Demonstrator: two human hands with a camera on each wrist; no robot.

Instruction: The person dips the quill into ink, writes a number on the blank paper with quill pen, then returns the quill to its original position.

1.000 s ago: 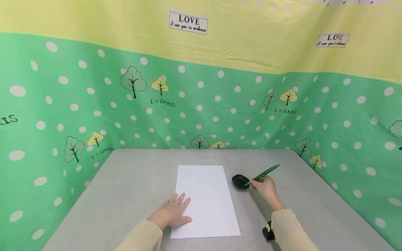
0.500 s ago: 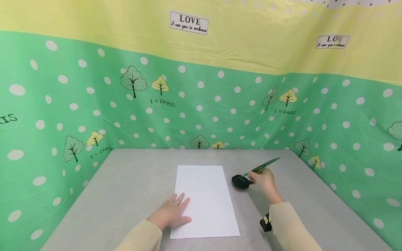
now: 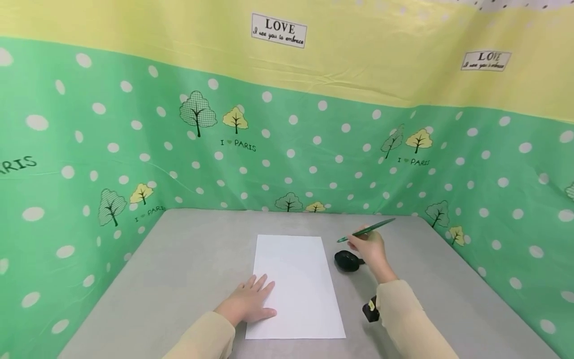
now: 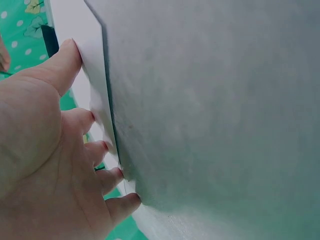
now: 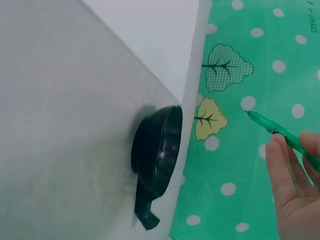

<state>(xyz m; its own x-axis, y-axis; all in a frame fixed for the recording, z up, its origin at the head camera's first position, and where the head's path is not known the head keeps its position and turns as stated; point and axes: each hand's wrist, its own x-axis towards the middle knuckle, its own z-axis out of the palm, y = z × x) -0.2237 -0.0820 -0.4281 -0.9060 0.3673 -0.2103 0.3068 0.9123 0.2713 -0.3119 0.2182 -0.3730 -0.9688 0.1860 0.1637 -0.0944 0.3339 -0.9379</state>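
The right hand [image 3: 369, 249] pinches a slim green brush [image 3: 365, 230], its tip lifted clear above a small, round, glossy black ink dish [image 3: 347, 261] at about four o'clock from the tip. The left hand [image 3: 247, 303], fingers flat and spread, presses the smooth white paper sheet [image 3: 296, 284] at its eight o'clock corner on the matte grey table [image 3: 188, 259].

Right hand [image 3: 368, 249] hides the near rim of the black dish [image 3: 346, 261] in head view. Small black object [image 3: 370, 310] by the right sleeve [image 3: 403, 319] is half-covered — can't ID it. Pen [image 5: 280, 133] is cut off at frame edge in right wrist view.
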